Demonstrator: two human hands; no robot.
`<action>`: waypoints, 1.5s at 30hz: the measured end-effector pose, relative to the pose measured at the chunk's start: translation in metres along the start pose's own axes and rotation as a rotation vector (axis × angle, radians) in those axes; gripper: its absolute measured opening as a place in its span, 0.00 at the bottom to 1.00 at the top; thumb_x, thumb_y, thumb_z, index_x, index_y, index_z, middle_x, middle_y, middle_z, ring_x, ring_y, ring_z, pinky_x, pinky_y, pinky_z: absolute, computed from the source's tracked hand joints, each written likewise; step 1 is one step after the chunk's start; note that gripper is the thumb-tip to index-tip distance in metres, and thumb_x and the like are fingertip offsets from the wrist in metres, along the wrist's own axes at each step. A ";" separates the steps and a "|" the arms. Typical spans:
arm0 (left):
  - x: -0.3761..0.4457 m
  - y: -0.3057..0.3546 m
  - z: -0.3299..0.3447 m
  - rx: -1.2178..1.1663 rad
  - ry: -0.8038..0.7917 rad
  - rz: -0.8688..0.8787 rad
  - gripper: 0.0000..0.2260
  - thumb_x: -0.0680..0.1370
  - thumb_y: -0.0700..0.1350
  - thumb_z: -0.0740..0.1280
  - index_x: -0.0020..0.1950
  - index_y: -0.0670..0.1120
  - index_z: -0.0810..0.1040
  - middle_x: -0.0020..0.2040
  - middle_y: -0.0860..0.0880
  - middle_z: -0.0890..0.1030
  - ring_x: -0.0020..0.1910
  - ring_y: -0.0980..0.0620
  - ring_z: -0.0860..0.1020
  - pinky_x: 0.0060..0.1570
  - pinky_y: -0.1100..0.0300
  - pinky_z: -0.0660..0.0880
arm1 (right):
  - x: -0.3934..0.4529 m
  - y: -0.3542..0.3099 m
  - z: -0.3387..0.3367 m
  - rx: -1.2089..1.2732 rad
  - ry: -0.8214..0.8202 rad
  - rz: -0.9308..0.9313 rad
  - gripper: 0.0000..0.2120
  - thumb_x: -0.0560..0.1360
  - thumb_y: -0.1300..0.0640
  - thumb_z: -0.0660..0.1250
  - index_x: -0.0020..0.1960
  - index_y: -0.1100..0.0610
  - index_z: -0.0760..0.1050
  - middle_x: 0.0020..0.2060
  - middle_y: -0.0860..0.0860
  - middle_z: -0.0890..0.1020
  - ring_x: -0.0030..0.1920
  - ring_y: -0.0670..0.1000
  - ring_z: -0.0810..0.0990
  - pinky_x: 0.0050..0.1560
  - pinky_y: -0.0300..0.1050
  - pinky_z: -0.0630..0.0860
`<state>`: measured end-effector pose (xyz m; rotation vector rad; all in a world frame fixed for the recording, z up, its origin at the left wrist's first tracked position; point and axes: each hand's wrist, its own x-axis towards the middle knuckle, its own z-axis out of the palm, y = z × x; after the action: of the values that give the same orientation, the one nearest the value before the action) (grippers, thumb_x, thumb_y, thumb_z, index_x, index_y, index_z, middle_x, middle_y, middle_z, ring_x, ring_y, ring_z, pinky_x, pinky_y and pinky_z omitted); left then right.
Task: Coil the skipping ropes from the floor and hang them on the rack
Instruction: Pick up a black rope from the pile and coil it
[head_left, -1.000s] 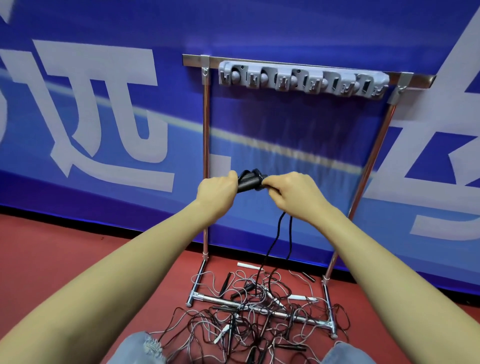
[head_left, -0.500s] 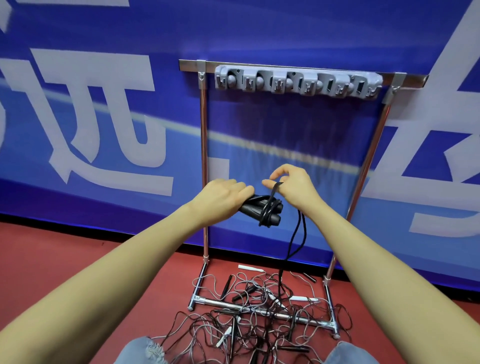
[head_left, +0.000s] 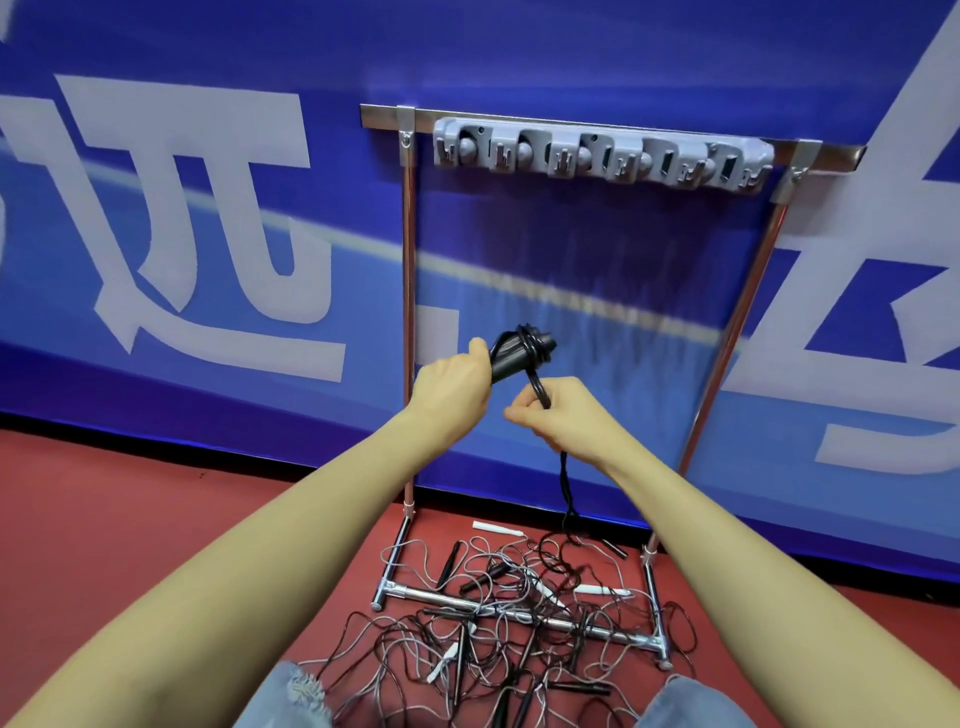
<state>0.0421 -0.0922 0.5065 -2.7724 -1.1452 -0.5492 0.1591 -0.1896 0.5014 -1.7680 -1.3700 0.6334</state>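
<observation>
My left hand (head_left: 453, 382) grips the black handles of a skipping rope (head_left: 519, 351), held up in front of the metal rack (head_left: 408, 322). A few turns of black cord wrap round the handles. My right hand (head_left: 558, 415) sits just below and to the right, pinching the cord where it loops off the handles. The rest of that cord (head_left: 565, 483) hangs down from my right hand to the floor. A grey hook strip (head_left: 602, 156) with several hooks spans the rack's top bar; nothing hangs on it.
A tangle of black and white skipping ropes (head_left: 498, 623) lies on the red floor over the rack's base bar (head_left: 519, 613). A blue banner wall (head_left: 208, 234) stands right behind the rack. My denim-clad knees (head_left: 291, 696) show at the bottom edge.
My right hand swung from above the handles down to below them, carrying the cord round. My left hand lifted the handles and tipped their ends upward.
</observation>
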 end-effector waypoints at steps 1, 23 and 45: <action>-0.001 -0.002 0.004 0.007 -0.021 -0.005 0.04 0.79 0.38 0.57 0.51 0.42 0.62 0.44 0.43 0.79 0.38 0.40 0.74 0.33 0.54 0.63 | -0.002 -0.001 -0.002 -0.047 -0.011 0.003 0.05 0.73 0.62 0.67 0.39 0.60 0.76 0.25 0.49 0.69 0.23 0.47 0.66 0.26 0.39 0.67; -0.053 -0.028 0.036 0.279 0.016 0.500 0.16 0.57 0.31 0.71 0.38 0.44 0.71 0.25 0.49 0.70 0.20 0.46 0.69 0.23 0.65 0.50 | 0.009 0.022 0.004 -0.135 0.324 0.013 0.16 0.68 0.48 0.76 0.43 0.54 0.70 0.25 0.48 0.67 0.28 0.50 0.64 0.36 0.45 0.64; -0.033 0.009 0.012 -0.144 -0.037 -0.065 0.06 0.80 0.40 0.58 0.55 0.39 0.65 0.45 0.41 0.78 0.41 0.38 0.76 0.35 0.53 0.65 | -0.021 0.019 0.022 0.035 0.079 -0.006 0.07 0.73 0.61 0.68 0.36 0.60 0.74 0.26 0.51 0.69 0.25 0.45 0.64 0.29 0.38 0.63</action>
<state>0.0300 -0.1179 0.4840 -2.8857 -1.2555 -0.6118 0.1464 -0.2049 0.4722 -1.7418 -1.3030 0.5748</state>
